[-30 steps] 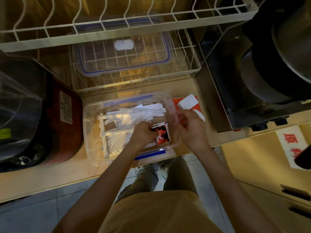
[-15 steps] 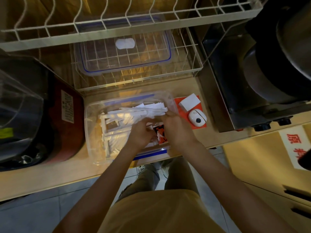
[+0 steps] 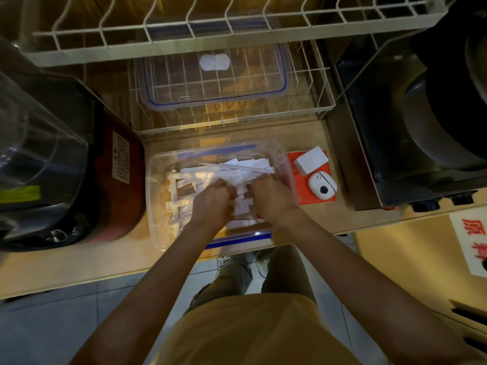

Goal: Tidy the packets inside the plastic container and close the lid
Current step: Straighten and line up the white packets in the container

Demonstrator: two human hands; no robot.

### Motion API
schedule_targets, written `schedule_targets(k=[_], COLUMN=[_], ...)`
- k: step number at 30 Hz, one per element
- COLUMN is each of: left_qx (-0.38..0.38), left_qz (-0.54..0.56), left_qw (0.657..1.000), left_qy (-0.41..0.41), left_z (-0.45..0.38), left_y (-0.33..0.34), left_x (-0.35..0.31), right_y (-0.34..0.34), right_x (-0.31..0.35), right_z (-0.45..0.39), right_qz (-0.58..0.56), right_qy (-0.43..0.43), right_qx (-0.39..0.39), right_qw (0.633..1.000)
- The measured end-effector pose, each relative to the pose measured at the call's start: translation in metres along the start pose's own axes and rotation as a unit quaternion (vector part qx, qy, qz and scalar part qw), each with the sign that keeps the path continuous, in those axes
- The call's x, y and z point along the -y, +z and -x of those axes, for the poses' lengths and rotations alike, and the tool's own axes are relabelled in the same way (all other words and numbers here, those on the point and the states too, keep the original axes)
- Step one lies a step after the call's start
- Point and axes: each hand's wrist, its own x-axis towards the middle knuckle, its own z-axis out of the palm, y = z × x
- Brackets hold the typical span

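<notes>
Head view, read from left to right. At far left of frame: a dark appliance with a clear curved cover [image 3: 39,143], standing on the desk [image 3: 79,262] and no part of the job. At centre, just below mid-frame: the plastic container [image 3: 155,206], open, resting on the desk near its front edge, with white packets [image 3: 237,169] heaped loosely inside, many lying crosswise, some long ones jutting toward the upper right of the box. Left half of the box floor partly bare, packets bunched toward centre and right. Left hand [image 3: 210,201] inside the box, fingers curled down into the heap, seemingly gathering packets; exact hold hidden under the knuckles, so cannot tell whether pinching or only pressing. Right hand [image 3: 274,198] just beside it, also down in the box near the right wall, fingers bent into the pile, grip likewise hidden. Above centre: the lid [image 3: 213,75], clear with a blue seal line, lying in the wire rack [image 3: 324,106], well apart from the container. Right of the box: a red mat [image 3: 320,200] with a small white box [image 3: 311,160] and a small white device [image 3: 322,185].

Judgement: tidying under way but far from finished, packets not yet aligned. Left to do: straightening the heap, fetching the lid from the rack, pressing it shut.
</notes>
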Motion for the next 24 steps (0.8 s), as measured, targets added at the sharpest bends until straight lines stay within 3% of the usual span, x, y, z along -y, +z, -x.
schedule_targets(k=[8, 17, 24], left_qx=[0.002, 0.024, 0.027], left_qz=[-0.022, 0.077, -0.010], left_qw=[1.000, 0.996, 0.994], left_qy=[-0.006, 0.031, 0.103], left_z=[0.000, 0.027, 0.030], left_y=[-0.004, 0.005, 0.003], left_x=[0.004, -0.004, -0.006], right_y=[-0.002, -0.001, -0.002], right_x=[0.001, 0.000, -0.004], right_z=[0.002, 0.003, 0.001], right_qz=[-0.002, 0.026, 0.022], right_qy=[-0.006, -0.003, -0.036], right_qx=[0.005, 0.002, 0.043], right_qw=[1.000, 1.000, 0.998])
